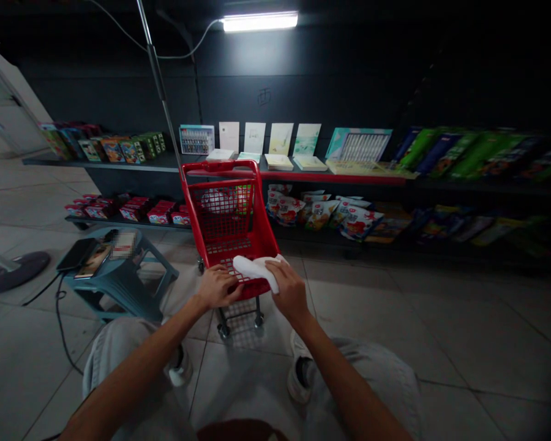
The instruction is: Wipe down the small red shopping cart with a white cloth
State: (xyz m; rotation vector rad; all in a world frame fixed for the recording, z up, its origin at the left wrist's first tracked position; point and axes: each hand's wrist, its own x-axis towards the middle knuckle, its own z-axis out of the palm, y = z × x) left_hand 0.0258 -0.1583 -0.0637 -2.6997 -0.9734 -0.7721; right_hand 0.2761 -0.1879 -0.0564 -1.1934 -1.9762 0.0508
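Note:
A small red shopping cart (265, 236) with a mesh basket stands in front of me between my knees. My left hand (218, 286) is closed over the near left corner of its basket, with the fingers curled on the rim. At the near right corner, my right hand (288, 291) grips a folded white cloth (256, 268). The cloth lies against the near rim, and its loose end reaches left toward my left hand. Part of the cloth is hidden under my right fingers.
A blue-grey stool (119, 275) with a phone and a dark tablet-like item stands at the left. Behind the cart run an upper shelf (312, 176) with books and boxes and a lower one with snack bags (321, 213). A thin metal pole (158, 79) rises behind the cart.

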